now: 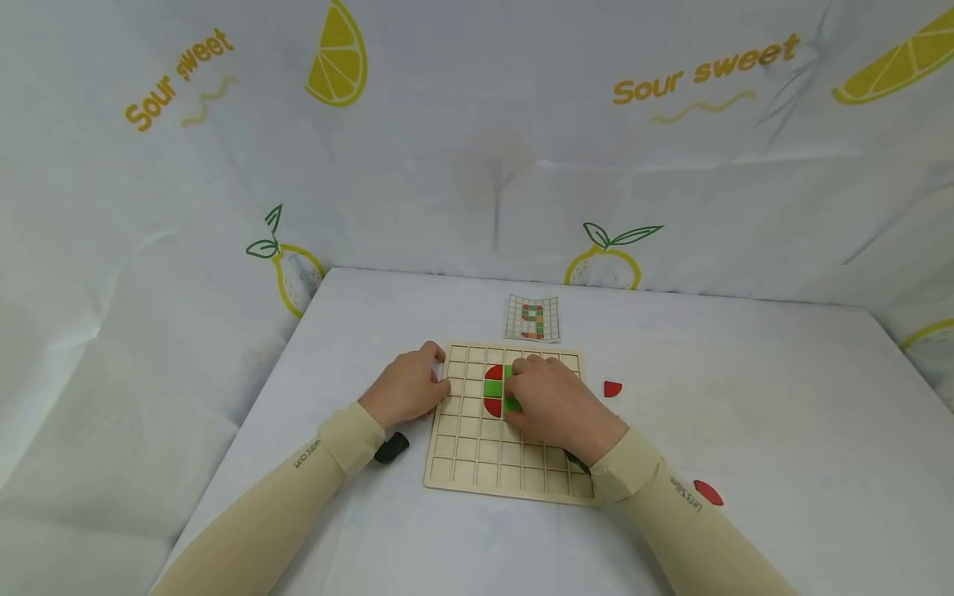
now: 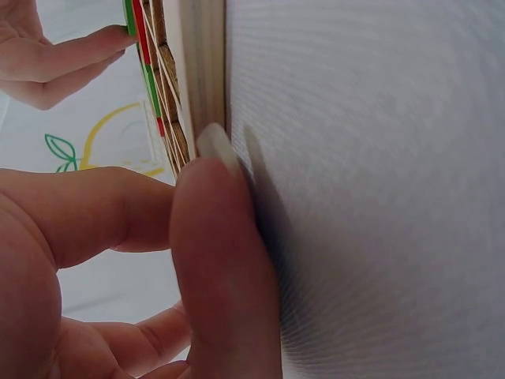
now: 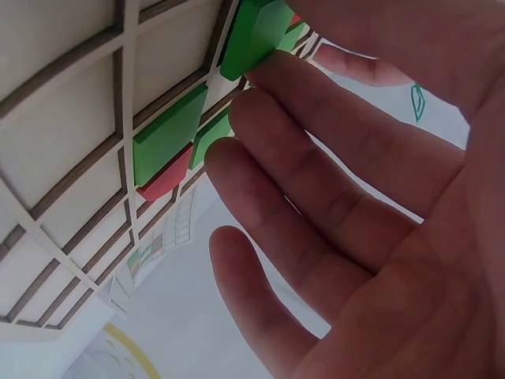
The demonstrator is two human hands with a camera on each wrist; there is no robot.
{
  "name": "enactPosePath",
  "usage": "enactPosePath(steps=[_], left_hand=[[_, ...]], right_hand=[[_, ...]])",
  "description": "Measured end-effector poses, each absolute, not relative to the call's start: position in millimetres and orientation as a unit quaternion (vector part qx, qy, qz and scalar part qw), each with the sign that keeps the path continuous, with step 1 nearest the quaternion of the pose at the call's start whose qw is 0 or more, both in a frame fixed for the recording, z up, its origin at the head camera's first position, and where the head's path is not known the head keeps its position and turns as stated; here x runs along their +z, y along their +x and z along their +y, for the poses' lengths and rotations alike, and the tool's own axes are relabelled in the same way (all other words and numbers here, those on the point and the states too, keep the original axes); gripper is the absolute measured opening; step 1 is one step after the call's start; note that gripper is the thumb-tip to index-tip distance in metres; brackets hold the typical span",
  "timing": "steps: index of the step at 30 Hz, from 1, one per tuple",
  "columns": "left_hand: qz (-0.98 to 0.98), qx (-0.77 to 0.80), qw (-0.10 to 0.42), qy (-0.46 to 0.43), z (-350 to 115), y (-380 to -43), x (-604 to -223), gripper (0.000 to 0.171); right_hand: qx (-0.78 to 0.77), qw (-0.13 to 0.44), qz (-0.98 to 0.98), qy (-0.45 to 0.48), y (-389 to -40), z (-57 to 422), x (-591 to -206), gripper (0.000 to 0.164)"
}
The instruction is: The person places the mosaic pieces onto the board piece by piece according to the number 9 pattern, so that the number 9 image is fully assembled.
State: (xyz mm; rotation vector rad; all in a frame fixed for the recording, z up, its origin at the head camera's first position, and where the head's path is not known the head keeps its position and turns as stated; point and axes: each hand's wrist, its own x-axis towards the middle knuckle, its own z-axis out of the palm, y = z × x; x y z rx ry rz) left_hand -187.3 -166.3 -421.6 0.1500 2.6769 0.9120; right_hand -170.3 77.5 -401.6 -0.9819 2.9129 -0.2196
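Note:
A square wooden grid board (image 1: 464, 451) lies on the white table. My left hand (image 1: 408, 386) holds its left edge, the thumb (image 2: 217, 237) against the board's side and the index finger bent in beside it. Over the middle of the grid, my right hand (image 1: 555, 401) pinches a green square tile (image 3: 256, 35) between thumb and index finger. This tile sits tilted at the grid lines, while the other right fingers stay loosely bent. Just left of that hand, two red rounded tiles (image 1: 493, 406) flank a green tile (image 1: 493, 388) in one column. More green tiles (image 3: 170, 134) are partly hidden by the hand.
A printed pattern card (image 1: 532, 319) lies behind the board. To the right are a red quarter-round tile (image 1: 613, 388) and, nearer, another red curved piece (image 1: 708, 492) by the right sleeve. A black object (image 1: 391, 448) shows at the left wrist. Lemon-printed cloth (image 1: 447, 165) rises behind the table.

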Motion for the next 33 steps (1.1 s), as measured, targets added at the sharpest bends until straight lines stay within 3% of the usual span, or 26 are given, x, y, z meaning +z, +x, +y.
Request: enactPosePath(steps=[33], left_hand=[[0.933, 0.319, 0.156, 0.05, -166.1, -186.7, -420.1, 0.046]], right_hand=[[-0.061, 0.039, 0.947, -0.314, -170.0, 82.5, -394.4, 0.009]])
